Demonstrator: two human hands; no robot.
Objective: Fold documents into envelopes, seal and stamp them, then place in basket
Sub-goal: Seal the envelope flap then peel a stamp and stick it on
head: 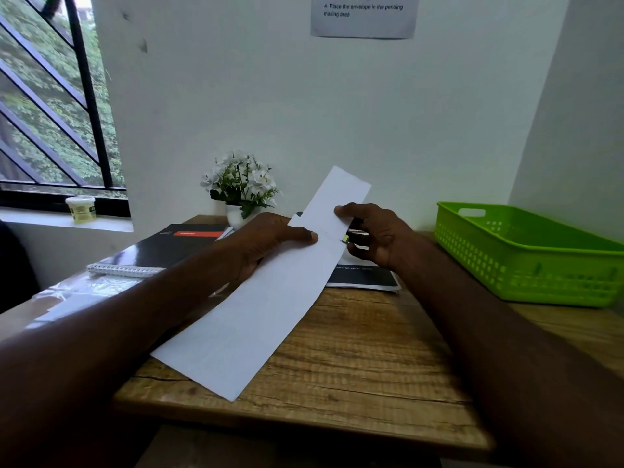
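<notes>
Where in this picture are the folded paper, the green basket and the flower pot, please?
folded paper (270,298), head view, on the middle of its white face.
green basket (526,255), head view, on its perforated front wall.
flower pot (234,216), head view, on its white side below the leaves.

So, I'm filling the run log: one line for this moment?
step: folding | left hand: holds paper | right hand: pinches paper | basket: no envelope visible

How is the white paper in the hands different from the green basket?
The white paper is flat, thin and plain; the green basket is deep, with walls full of small holes. The left hand and right hand hold the paper above the table, while the basket rests on it, untouched.
</notes>
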